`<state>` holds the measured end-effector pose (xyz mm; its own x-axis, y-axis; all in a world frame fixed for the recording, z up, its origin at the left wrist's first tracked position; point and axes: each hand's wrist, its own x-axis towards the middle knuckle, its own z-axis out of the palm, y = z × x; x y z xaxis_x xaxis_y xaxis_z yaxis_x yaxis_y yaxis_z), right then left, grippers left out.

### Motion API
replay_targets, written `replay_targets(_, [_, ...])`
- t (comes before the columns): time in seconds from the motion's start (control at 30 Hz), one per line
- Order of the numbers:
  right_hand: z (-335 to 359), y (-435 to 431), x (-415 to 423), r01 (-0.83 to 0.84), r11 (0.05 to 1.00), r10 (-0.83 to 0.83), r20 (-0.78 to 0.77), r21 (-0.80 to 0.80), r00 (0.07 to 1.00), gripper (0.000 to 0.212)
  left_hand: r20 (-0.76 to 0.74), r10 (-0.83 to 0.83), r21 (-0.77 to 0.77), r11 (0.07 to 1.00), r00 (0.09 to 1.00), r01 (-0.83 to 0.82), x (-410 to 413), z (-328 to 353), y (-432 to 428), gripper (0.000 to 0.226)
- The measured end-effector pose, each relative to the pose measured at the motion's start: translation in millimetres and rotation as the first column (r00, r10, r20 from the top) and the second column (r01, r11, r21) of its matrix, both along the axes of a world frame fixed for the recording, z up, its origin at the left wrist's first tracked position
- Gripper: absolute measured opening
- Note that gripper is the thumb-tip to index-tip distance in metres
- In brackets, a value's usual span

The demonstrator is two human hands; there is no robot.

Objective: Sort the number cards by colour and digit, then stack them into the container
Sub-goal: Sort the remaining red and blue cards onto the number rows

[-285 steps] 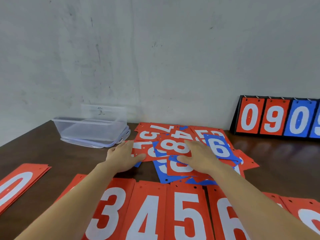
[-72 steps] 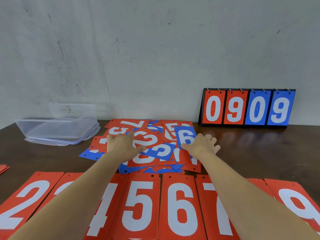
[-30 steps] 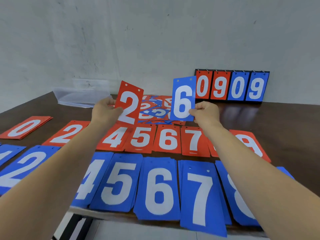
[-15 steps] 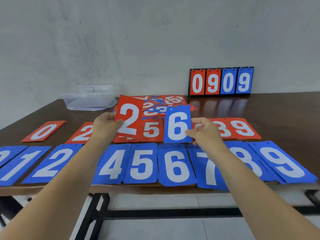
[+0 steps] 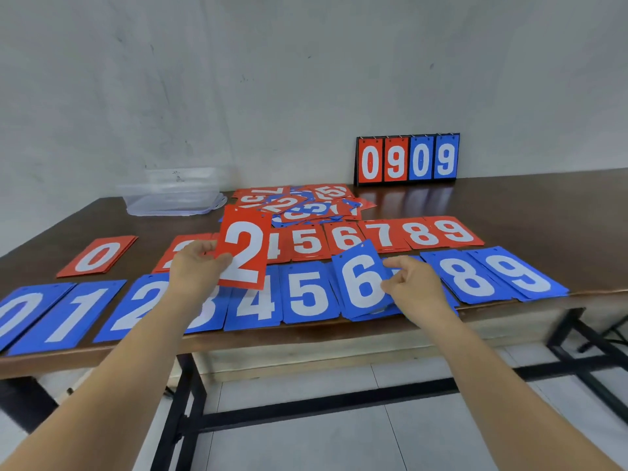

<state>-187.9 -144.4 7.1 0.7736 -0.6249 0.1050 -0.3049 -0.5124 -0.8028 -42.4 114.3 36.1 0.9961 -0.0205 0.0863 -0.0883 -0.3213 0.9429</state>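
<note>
My left hand (image 5: 195, 270) pinches a red 2 card (image 5: 245, 246) by its left edge and holds it upright above the rows. My right hand (image 5: 413, 285) pinches a blue 6 card (image 5: 362, 278) by its right edge, low over the blue 6 pile in the near row. A row of red piles (image 5: 384, 234) runs behind a row of blue piles (image 5: 306, 294) along the table's front edge. An unsorted heap of red and blue cards (image 5: 302, 203) lies further back. The clear plastic container (image 5: 173, 193) stands at the back left.
A black flip scoreboard (image 5: 406, 159) reading 0909 stands against the wall at the back right. The dark table (image 5: 526, 205) has bare wood on its right side. The front row of blue cards overhangs the near edge, with the table's black frame and tiled floor below.
My right hand has lowered the blue 6 card from upright down onto the blue 6 pile. The red 2 card stays raised in my left hand. My view has pulled back slightly.
</note>
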Motion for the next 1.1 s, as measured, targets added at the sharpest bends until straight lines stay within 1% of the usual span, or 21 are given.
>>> replay_targets(0.07, [-2, 5, -1, 0.015, 0.991, -0.029, -0.100, -0.136, 0.995, 0.041, 0.001, 0.004, 0.015, 1.000, 1.000, -0.004, 0, 1, 8, 0.030])
replay_targets(0.17, [0, 14, -2, 0.001, 0.934, -0.097, -0.250, -0.358, 0.963, 0.042, -0.003, 0.027, 0.006, 1.000, 1.000, -0.027, 2, 1, 23, 0.033])
replay_targets(0.23, [0, 20, -3, -0.006, 0.889, -0.145, -0.294, -0.458, 0.945, 0.042, -0.023, 0.036, -0.013, 0.999, 0.999, -0.037, 6, 0, 33, 0.036])
replay_targets(0.3, [1, 24, -2, -0.005, 0.856, -0.179, -0.306, -0.517, 0.935, 0.042, -0.029, 0.045, -0.011, 0.999, 0.999, -0.045, 10, -1, 42, 0.038])
replay_targets(0.43, [2, 31, 2, -0.011, 0.838, -0.195, -0.319, -0.545, 0.928, 0.043, -0.018, 0.063, 0.020, 0.998, 0.998, -0.063, 21, 0, 56, 0.036])
replay_targets(0.5, [5, 35, 7, -0.012, 0.836, -0.188, -0.307, -0.549, 0.933, 0.040, -0.004, 0.079, 0.027, 0.997, 0.997, -0.078, 26, 2, 64, 0.035])
replay_targets(0.63, [13, 45, 21, 0.000, 0.845, -0.151, -0.239, -0.534, 0.959, 0.039, 0.013, 0.131, 0.037, 0.991, 0.991, -0.132, 42, 5, 83, 0.033])
replay_targets(0.8, [22, 62, 47, -0.017, 0.837, -0.075, -0.145, -0.546, 0.987, 0.035, -0.014, 0.175, 0.039, 0.984, 0.984, -0.175, 68, 6, 99, 0.035])
replay_targets(0.93, [28, 78, 72, -0.030, 0.820, -0.016, -0.075, -0.572, 0.997, 0.034, -0.017, 0.189, 0.082, 0.979, 0.982, -0.187, 90, 2, 98, 0.033])
replay_targets(1.1, [34, 83, 101, -0.068, 0.811, 0.043, -0.057, -0.581, 0.997, 0.036, -0.030, 0.170, 0.197, 0.967, 0.985, -0.160, 118, -9, 87, 0.034])
